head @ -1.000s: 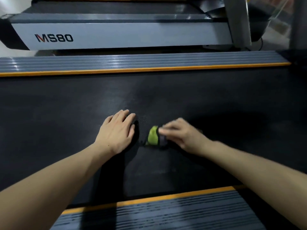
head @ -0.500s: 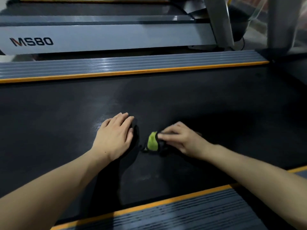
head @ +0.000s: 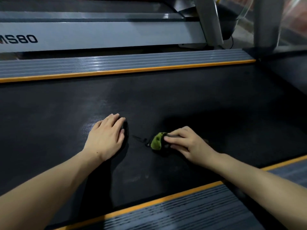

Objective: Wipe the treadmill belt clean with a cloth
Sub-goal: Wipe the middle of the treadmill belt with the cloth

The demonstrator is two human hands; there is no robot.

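Note:
The black treadmill belt point(head: 182, 100) fills the middle of the view. My left hand point(head: 106, 138) lies flat on the belt, palm down, fingers together, holding nothing. To its right, my right hand point(head: 186, 145) presses a bunched cloth point(head: 157, 143) against the belt; the cloth shows green at its left end and dark under my fingers. A thin dark thread or strap trails from the cloth toward my left hand. A gap of bare belt separates the two hands.
Grey ribbed side rails with orange edging run along the far side point(head: 132, 63) and the near side point(head: 182, 213) of the belt. A second treadmill marked MS80 point(head: 99, 35) stands behind. Grey upright posts point(head: 211, 22) rise at the upper right.
My right hand and the cloth have slid to the right along the belt, widening the gap to my left hand. The left hand stays planted. The view has shifted to the right.

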